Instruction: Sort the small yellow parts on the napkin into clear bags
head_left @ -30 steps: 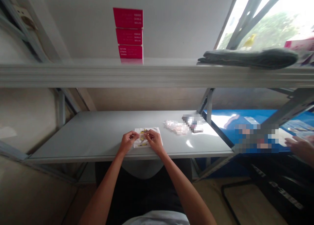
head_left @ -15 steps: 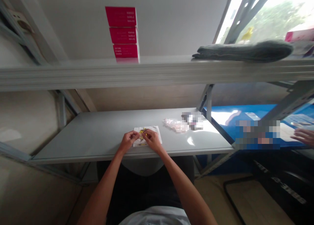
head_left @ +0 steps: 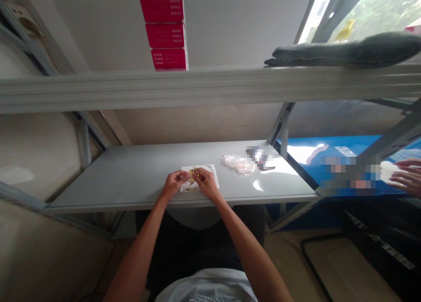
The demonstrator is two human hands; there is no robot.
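A white sheet, perhaps a cloth or paper, lies near the front edge of the grey shelf board. Small yellow and dark pieces are heaped on it, too tiny to name. My left hand is at the sheet's left side, thumb and fingers pinched together. Facing it over the sheet, my right hand is also closed in a pinch. The fingertips of both hands nearly meet beside the yellow pieces. Whatever lies between them is too small to make out.
Right of the sheet lie a clear plastic bag with pinkish contents and a blurred-out item. An upper shelf carries pink boxes and a folded grey cloth. Another person's hand is at the blue table.
The view has tilted down slightly and shifted. Both my hands stay over the sheet with small finger movements. The other person's hand at the right has moved a little.
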